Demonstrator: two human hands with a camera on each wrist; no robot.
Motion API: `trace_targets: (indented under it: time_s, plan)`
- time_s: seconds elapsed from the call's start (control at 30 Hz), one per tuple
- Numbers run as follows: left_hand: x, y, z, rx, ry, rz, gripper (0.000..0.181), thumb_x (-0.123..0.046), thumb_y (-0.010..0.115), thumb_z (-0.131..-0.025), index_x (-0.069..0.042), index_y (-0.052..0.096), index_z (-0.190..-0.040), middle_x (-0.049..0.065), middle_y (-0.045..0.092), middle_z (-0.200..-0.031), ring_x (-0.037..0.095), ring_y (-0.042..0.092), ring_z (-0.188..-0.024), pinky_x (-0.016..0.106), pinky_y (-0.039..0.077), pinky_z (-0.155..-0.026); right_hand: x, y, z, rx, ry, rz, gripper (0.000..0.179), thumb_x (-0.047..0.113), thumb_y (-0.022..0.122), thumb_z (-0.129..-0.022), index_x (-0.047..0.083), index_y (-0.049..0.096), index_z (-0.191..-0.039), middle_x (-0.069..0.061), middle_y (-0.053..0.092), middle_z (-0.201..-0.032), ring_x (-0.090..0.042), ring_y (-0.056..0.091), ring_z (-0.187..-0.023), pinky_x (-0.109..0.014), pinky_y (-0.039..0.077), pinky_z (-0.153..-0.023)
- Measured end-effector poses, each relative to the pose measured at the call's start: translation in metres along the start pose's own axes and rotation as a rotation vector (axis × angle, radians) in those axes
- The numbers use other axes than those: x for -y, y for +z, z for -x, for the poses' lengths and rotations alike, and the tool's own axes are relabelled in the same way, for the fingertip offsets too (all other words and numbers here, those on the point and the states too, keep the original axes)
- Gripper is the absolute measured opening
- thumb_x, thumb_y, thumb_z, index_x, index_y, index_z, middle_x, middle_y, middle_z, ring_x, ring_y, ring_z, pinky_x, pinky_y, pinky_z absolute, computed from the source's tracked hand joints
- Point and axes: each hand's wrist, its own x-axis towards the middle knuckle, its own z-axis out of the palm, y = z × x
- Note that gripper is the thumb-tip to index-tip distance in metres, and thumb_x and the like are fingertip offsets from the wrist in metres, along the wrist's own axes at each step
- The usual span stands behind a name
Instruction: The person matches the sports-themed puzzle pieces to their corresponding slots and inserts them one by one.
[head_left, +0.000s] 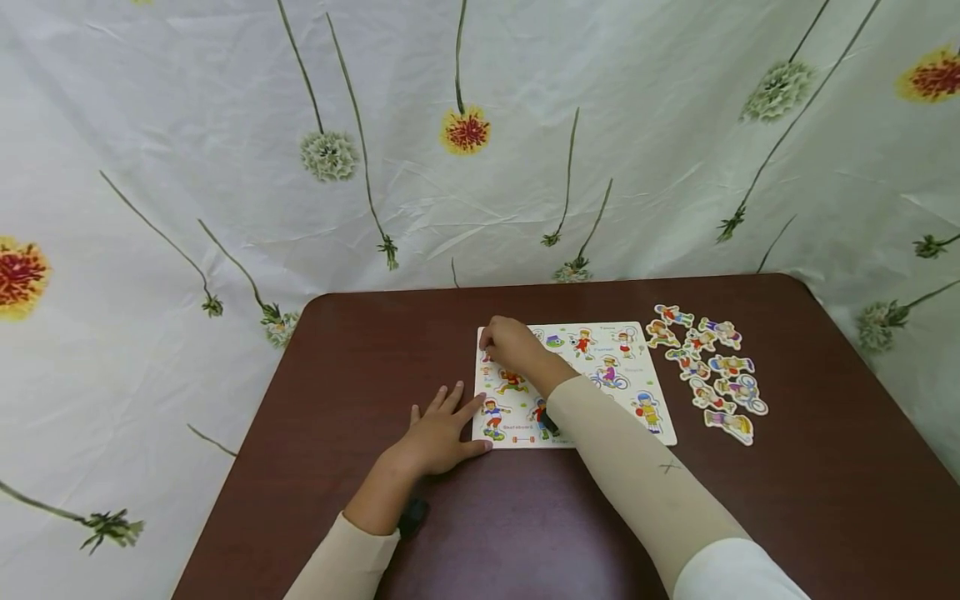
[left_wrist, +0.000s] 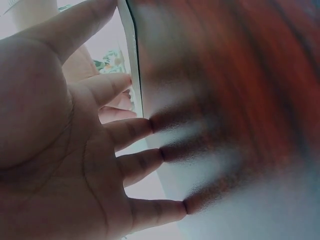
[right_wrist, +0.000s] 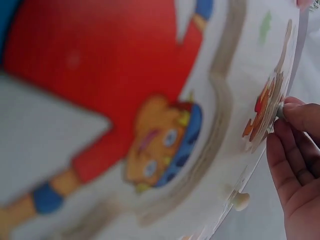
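Note:
A white wooden puzzle board [head_left: 630,398] printed with small sports figures lies on the brown table. My right hand [head_left: 513,343] reaches over its upper left corner. In the right wrist view, thumb and fingertips pinch the small knob [right_wrist: 280,111] of an orange-and-red puzzle piece [right_wrist: 261,111], which sits close at the board's face. My left hand [head_left: 438,433] has its fingers spread, with thumb and index finger at the board's left edge and the other fingertips on the table. Near the right wrist camera is a red-clad figure [right_wrist: 150,65] with a blue headband, bordered by a groove.
Several loose figure-shaped puzzle pieces [head_left: 705,367] lie grouped on the table to the right of the board. Another pale knob [right_wrist: 241,201] stands up from the board. Behind the brown table [head_left: 360,358] hangs a white cloth [head_left: 420,208] with a flower print.

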Motion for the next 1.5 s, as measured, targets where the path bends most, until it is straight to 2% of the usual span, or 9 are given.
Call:
trace_targets:
  time_s: [0.23,0.47,0.67,0.9,1.07,1.33,1.5]
  plan:
    - [0.000,0.001,-0.001,-0.003,0.000,0.004,0.077,-0.055,0.065,-0.093,-0.029,0.035,-0.159,0.014,0.016,-0.170,0.038,0.011,-0.158,0.078,0.012,-0.115,-0.001,0.000,0.003,-0.013,0.026,-0.015,0.015,0.015,0.061,-0.102,0.017,0.075,-0.104,-0.002,0.066,-0.114,-0.018,0.062,-0.097,-0.034,0.052,-0.089]
    - [0.000,0.001,-0.001,-0.004,0.010,0.008,0.076,-0.054,0.065,-0.094,-0.029,0.034,-0.159,0.014,0.015,-0.170,0.039,0.011,-0.158,0.078,0.012,-0.115,-0.012,-0.004,0.006,0.002,0.066,-0.208,0.019,0.018,0.066,-0.099,0.016,0.072,-0.116,-0.003,0.071,-0.115,-0.018,0.064,-0.099,-0.035,0.053,-0.088]
    - [0.000,0.000,-0.001,0.003,0.007,0.005,0.077,-0.054,0.065,-0.094,-0.029,0.034,-0.159,0.014,0.015,-0.170,0.039,0.011,-0.158,0.078,0.013,-0.115,-0.013,-0.014,0.018,-0.103,0.087,-0.399,0.027,0.022,0.065,-0.100,0.012,0.069,-0.124,-0.007,0.068,-0.123,-0.025,0.065,-0.110,-0.041,0.054,-0.092]
    - [0.004,0.002,-0.002,0.002,-0.003,-0.003,0.079,-0.056,0.064,-0.094,-0.031,0.030,-0.161,0.013,0.014,-0.171,0.037,0.010,-0.159,0.077,0.012,-0.116,-0.014,-0.021,0.032,-0.204,0.091,-0.552,0.028,0.022,0.066,-0.099,0.010,0.069,-0.124,-0.005,0.069,-0.117,-0.024,0.066,-0.108,-0.040,0.055,-0.087]
    - [0.005,0.002,-0.003,-0.010,-0.001,-0.012,0.080,-0.056,0.066,-0.093,-0.030,0.031,-0.160,0.012,0.015,-0.171,0.037,0.011,-0.159,0.076,0.013,-0.116,-0.020,-0.021,0.039,-0.239,0.098,-0.591,0.024,0.022,0.066,-0.100,0.013,0.069,-0.122,-0.004,0.070,-0.114,-0.023,0.066,-0.105,-0.038,0.056,-0.083]
    - [0.003,0.002,-0.002,-0.016,0.005,-0.032,0.080,-0.057,0.066,-0.092,-0.028,0.033,-0.160,0.013,0.018,-0.170,0.037,0.014,-0.158,0.076,0.016,-0.116,-0.035,-0.025,0.050,-0.305,0.116,-0.670,0.020,0.025,0.067,-0.099,0.016,0.069,-0.117,-0.005,0.068,-0.116,-0.023,0.065,-0.107,-0.038,0.057,-0.089]
    - [0.003,0.001,-0.001,-0.028,0.002,-0.031,0.081,-0.056,0.068,-0.091,-0.027,0.035,-0.159,0.013,0.021,-0.169,0.038,0.018,-0.157,0.076,0.018,-0.115,-0.046,-0.028,0.057,-0.332,0.121,-0.667,0.022,0.025,0.066,-0.100,0.015,0.069,-0.119,-0.006,0.067,-0.116,-0.024,0.065,-0.106,-0.038,0.056,-0.088]
